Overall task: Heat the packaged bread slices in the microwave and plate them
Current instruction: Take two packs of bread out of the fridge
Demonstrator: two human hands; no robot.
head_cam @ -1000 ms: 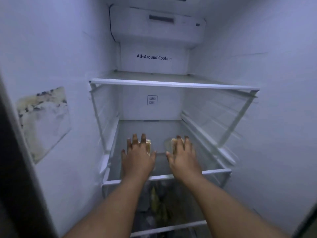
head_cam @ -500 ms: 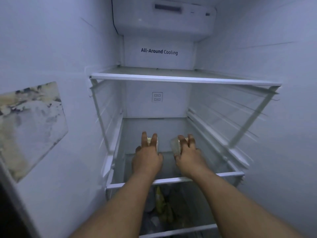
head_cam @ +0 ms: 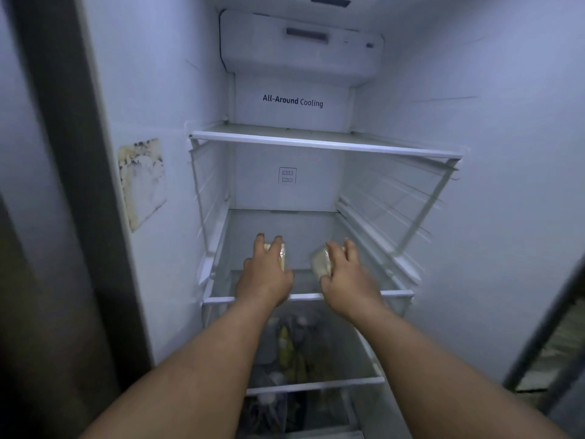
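Both my arms reach into an open fridge, over its middle glass shelf (head_cam: 395,293). My left hand (head_cam: 264,274) grips a small clear-wrapped packet of pale bread (head_cam: 282,256), fingers curled over its top. My right hand (head_cam: 346,274) grips a second wrapped bread packet (head_cam: 320,263), which tilts toward the left. Both packets are partly hidden by my fingers. Whether they rest on the shelf or are just above it, I cannot tell.
An upper glass shelf (head_cam: 326,143) spans the fridge above my hands. Below the middle shelf, a lower compartment holds yellow-green produce (head_cam: 289,350) and bags. A stained label (head_cam: 142,182) sticks to the left wall. The fridge door edge (head_cam: 544,343) stands at right.
My fingers have curled tighter round both packets, and the right packet has tilted and come up a little. The view has pulled back from the fridge.
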